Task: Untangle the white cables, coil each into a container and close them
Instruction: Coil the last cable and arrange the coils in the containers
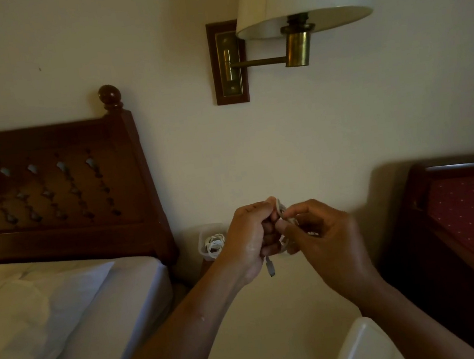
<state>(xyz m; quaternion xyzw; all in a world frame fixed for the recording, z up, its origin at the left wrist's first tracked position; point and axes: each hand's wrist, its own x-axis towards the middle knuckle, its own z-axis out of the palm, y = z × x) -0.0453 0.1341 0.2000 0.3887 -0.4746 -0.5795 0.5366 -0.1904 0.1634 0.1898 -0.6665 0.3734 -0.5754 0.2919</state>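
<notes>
Where the bed [66, 304] with its white pillow [23, 319] fills the left side, a carved dark wooden headboard [51, 187] stands against the pale wall. Just right of the mattress corner sits a clear open container [203, 250], and a coiled white cable [215, 241] lies inside it. Partly in front of that container, the left hand [248, 234] is raised, fingers curled round a second white cable [280, 208], whose grey connector end [270, 269] hangs below the fist. Close against it, the right hand [323, 234] pinches a loop of the same cable between thumb and fingertips. Above them a brass wall lamp [297, 46] with a cream shade juts from the wall. Near the bottom edge lies a translucent white lid or box [367, 348]; I cannot tell which. Far right stands dark wooden furniture with red dotted upholstery [472, 210].
</notes>
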